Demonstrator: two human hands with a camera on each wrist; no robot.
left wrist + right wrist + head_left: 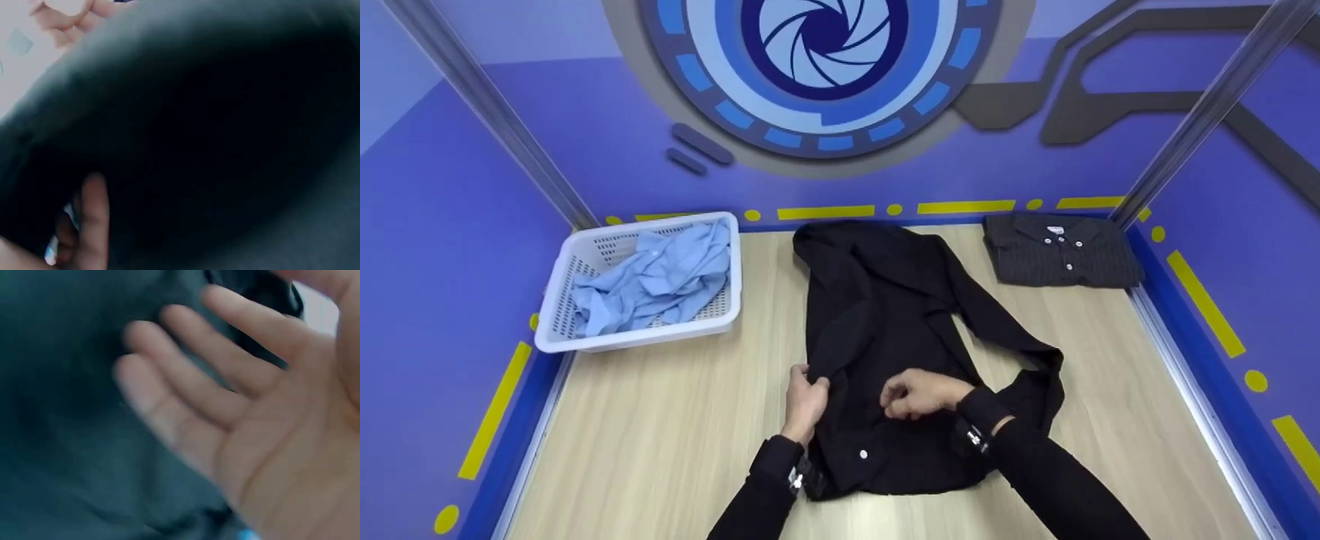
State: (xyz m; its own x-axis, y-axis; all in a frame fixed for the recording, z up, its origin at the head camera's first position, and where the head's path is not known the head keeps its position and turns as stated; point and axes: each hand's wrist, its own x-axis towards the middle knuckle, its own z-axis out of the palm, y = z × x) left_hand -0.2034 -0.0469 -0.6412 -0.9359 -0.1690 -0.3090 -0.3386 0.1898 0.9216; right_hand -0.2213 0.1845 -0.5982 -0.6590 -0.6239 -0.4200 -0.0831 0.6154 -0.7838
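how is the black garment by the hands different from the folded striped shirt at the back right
The black garment lies loosely spread out; the striped shirt is folded into a rectangle. The black garment covers more area than the striped shirt. The black garment looks plain, the striped shirt finely striped. Both are dark.

R hand [275, 416] in frame, palm showing, four fingers loosely extended, slightly apart, pointing L! Dark cloth [67, 439] beyond, filling the L side w/ soft creases; contact? Can't tell. Pale patch [319, 312] over on the R, tiny blue spot [247, 534] nr the palm's heel, v. blurry.
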